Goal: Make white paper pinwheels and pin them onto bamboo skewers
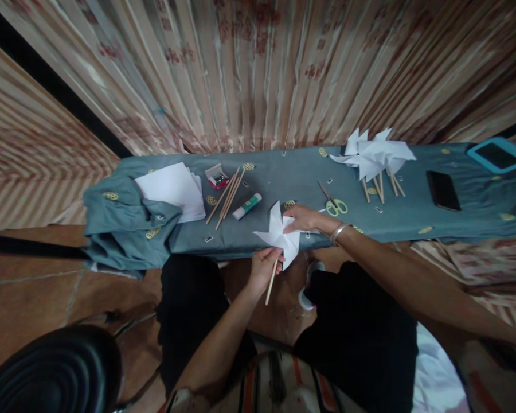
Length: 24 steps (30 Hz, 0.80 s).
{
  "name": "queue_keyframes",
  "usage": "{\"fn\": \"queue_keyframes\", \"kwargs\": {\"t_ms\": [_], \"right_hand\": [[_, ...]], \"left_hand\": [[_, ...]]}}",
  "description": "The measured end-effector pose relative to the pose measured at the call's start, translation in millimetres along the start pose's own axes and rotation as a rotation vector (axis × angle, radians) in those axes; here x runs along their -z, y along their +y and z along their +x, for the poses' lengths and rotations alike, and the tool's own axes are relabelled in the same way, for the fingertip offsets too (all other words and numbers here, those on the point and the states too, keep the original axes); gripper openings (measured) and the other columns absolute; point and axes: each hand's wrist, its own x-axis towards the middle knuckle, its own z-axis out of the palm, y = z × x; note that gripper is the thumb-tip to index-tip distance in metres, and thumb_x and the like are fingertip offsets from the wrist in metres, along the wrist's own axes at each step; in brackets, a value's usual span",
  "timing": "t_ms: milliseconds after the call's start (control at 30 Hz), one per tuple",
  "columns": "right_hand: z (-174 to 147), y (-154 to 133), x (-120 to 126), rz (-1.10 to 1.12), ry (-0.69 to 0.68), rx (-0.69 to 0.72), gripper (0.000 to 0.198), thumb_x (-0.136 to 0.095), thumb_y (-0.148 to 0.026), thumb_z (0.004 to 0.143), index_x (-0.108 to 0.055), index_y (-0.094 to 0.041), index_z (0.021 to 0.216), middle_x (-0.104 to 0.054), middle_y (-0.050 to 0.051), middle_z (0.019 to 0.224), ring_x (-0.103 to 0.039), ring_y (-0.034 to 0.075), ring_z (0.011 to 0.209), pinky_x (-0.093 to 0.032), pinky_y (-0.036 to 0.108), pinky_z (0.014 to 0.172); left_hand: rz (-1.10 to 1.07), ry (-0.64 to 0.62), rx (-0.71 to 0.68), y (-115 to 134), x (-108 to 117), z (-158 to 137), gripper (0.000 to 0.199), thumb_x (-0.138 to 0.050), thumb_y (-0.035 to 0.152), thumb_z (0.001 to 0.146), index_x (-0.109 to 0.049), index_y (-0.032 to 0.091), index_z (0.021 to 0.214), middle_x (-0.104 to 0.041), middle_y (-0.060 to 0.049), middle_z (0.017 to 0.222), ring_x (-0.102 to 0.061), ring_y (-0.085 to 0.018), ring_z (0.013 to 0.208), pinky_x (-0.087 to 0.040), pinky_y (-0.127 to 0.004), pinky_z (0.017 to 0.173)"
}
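A white paper pinwheel [277, 230] is held over the near edge of the cloth-covered table. My left hand [265, 268] is closed round its wooden stick [271, 285], just below the paper blades. With thumb and fingers, my right hand [303, 219] grips the blades from the right, and a bracelet shows on that wrist. Whatever fastens the centre of the pinwheel is too small to make out. Scissors with light green handles [336, 206] lie just beyond my right hand. Left of the pinwheel lies a glue stick [247, 206].
Several wooden sticks [227, 198] lie beside a small red-and-white box of pins [217, 177]. White paper sheets [174, 189] are stacked at the left. Several pinwheels [376, 155], a black phone [442, 190] and a blue-framed device [499, 155] lie right. A black stool [51, 373] stands at lower left.
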Motion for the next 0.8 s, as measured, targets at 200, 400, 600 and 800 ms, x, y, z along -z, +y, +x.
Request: {"fn": "queue_keyframes", "kwargs": {"t_ms": [200, 400, 600, 800], "right_hand": [[2.6, 0.1, 1.6, 0.004, -0.035, -0.018, 0.013, -0.074, -0.025, 0.061, -0.07, -0.016, 0.068, -0.064, -0.001, 0.065, -0.054, 0.013, 0.061, -0.039, 0.022, 0.056], [-0.6, -6.9, 4.5, 0.017, -0.044, -0.054, 0.012, -0.072, -0.024, 0.061, -0.066, -0.016, 0.067, -0.061, -0.002, 0.064, -0.052, 0.012, 0.06, -0.038, 0.022, 0.054], [1.7, -11.3, 6.5, 0.046, -0.078, -0.121, 0.013, -0.073, -0.022, 0.061, -0.063, -0.016, 0.067, -0.06, -0.002, 0.064, -0.051, 0.012, 0.059, -0.037, 0.022, 0.052], [6.1, -10.6, 5.9, -0.057, -0.111, -0.149, 0.012, -0.071, -0.024, 0.065, -0.068, -0.016, 0.073, -0.062, -0.001, 0.066, -0.054, 0.014, 0.062, -0.038, 0.024, 0.054]], "left_hand": [[-0.02, 0.019, 0.005, -7.8, 0.9, 3.3, 0.042, -0.08, 0.049, 0.056, -0.068, 0.011, 0.069, -0.056, 0.003, 0.05, -0.04, -0.004, 0.033, -0.024, -0.019, 0.035], [-0.025, 0.032, 0.031, -10.0, 1.5, 7.1, 0.045, -0.081, 0.051, 0.053, -0.069, 0.01, 0.071, -0.056, 0.003, 0.048, -0.041, -0.005, 0.033, -0.029, -0.021, 0.035], [-0.05, 0.0, 0.019, -7.3, 0.6, 5.6, 0.042, -0.081, 0.048, 0.056, -0.069, 0.01, 0.067, -0.055, 0.003, 0.047, -0.041, -0.005, 0.033, -0.03, -0.021, 0.035], [-0.04, 0.02, 0.034, -7.9, -0.4, 6.6, 0.039, -0.08, 0.049, 0.054, -0.068, 0.012, 0.06, -0.054, 0.003, 0.043, -0.042, -0.006, 0.03, -0.028, -0.02, 0.033]]}}
